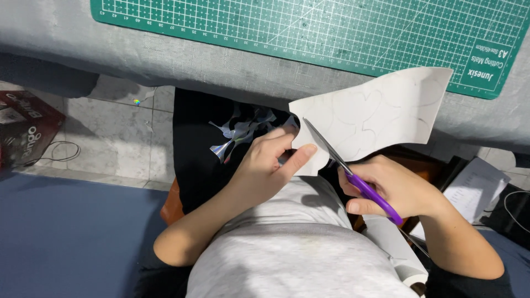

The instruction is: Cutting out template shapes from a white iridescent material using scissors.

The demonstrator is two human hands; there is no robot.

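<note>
Head view
Left hand: your left hand [264, 165] is closed in a pinch on the lower left edge of the white sheet [375, 113], thumb on top, so the paper stays taut and lifted off your lap.
White sheet: it is held in the air just below the worktop [165, 60] edge, pencilled curved outlines facing you so you can follow them.
Right hand: your right hand [395, 187] is curled shut through the purple handles of the scissors [353, 174].
Scissors: the blades lie over the sheet's lower edge, tips pointing up-left toward the pinch; how far apart they stand I cannot tell.
Cutting mat: the green gridded mat [331, 33] lies on the worktop, touching neither hand.
Scraps: shiny offcuts [243, 132] rest on the dark cloth beneath your left hand.
</note>
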